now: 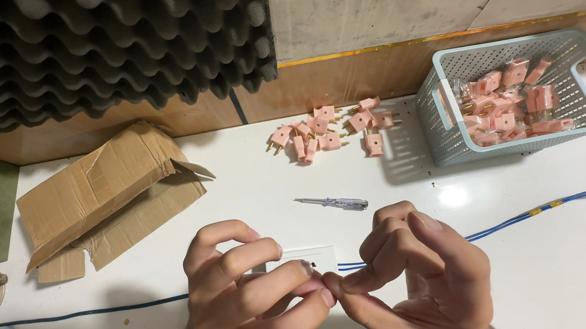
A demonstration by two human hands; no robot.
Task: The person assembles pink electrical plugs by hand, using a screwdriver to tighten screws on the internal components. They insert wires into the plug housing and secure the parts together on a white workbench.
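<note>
two hands pinch a small white piece on a blue wire

both hands meet low over the white table point(578, 241). the left hand point(249, 292) curls its fingers around a small white piece point(308, 256), thumb and forefinger closed on it; a pink bit shows under the fingertips, too hidden to name. the right hand point(416, 278) pinches toward the same spot, fingertips pressed together where the blue wire point(522, 216) comes in. the piece sits between the two hands, touching both.

judging by looks, the piece is light, hard plastic — stiff, a little slick, best held by its flat sides. the wire is thin and limp, so it likely needs holding close to its end or it will flop.

just beyond the hands lies a screwdriver point(333, 203) with a clear handle, apart from both. left of the left hand sits a torn cardboard box point(106, 191). farther out, past the screwdriver, a loose heap of pink plugs point(326, 131) with brass prongs. beyond the right hand, a pale basket point(450, 142) holds more pink plugs. far left, grey foam point(103, 25) leans on the wall.
</note>
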